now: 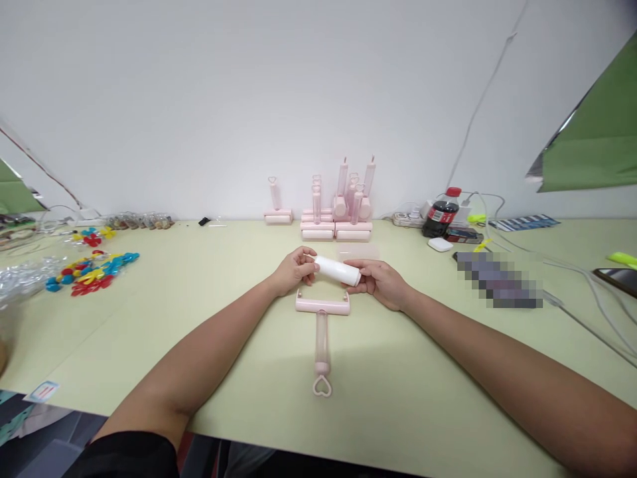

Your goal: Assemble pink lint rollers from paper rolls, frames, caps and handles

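Note:
Between my two hands is a white lint roller refill, tilted with its right end lower. My left hand pinches its left end, and my right hand grips the right end. Just below it on the table lies a pink lint roller handle, its bare frame toward the roll and its heart-shaped loop toward me. Behind the roll rests a translucent pink cover, partly hidden by the roll and my right hand.
Several pink lint rollers stand against the wall, one apart to their left. At right are a cola bottle, a white case, a pixelated object and cables. Colourful plastic pieces lie at left.

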Action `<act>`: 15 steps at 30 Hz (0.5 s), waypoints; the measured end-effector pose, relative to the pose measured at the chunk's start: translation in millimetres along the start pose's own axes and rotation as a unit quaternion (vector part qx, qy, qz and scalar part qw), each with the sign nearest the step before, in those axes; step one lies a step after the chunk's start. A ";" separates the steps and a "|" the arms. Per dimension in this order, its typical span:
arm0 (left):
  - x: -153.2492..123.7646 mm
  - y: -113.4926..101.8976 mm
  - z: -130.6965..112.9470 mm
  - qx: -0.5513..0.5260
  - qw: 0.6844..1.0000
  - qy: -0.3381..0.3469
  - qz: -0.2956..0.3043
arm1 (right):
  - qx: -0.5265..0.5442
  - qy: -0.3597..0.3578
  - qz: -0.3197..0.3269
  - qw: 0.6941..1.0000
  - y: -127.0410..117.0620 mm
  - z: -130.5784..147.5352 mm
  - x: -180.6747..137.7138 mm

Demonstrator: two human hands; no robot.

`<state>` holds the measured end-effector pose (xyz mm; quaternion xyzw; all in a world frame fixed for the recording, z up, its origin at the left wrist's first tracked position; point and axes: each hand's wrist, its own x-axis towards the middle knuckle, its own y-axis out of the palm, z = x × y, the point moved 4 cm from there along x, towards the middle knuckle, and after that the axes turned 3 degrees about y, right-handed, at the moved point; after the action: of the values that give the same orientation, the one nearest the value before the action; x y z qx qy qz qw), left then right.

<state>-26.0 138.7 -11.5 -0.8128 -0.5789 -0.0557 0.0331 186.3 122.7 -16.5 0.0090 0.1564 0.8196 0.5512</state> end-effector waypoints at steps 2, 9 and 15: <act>0.1 0.1 0.3 0.001 1.000 0.000 0.005 | 0.005 0.003 0.004 1.000 -0.4 -0.3 0.0; -0.9 -0.5 1.0 0.008 1.000 0.002 0.016 | 0.016 0.005 -0.013 1.000 -1.5 -0.2 -0.2; -0.4 -1.0 2.0 0.004 1.000 -0.006 0.008 | -0.045 -0.040 -0.015 0.998 -0.4 -1.7 0.3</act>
<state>-27.0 138.9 -13.6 -0.8176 -0.5729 -0.0483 0.0330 186.2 122.7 -18.3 0.0148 0.0977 0.8161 0.5694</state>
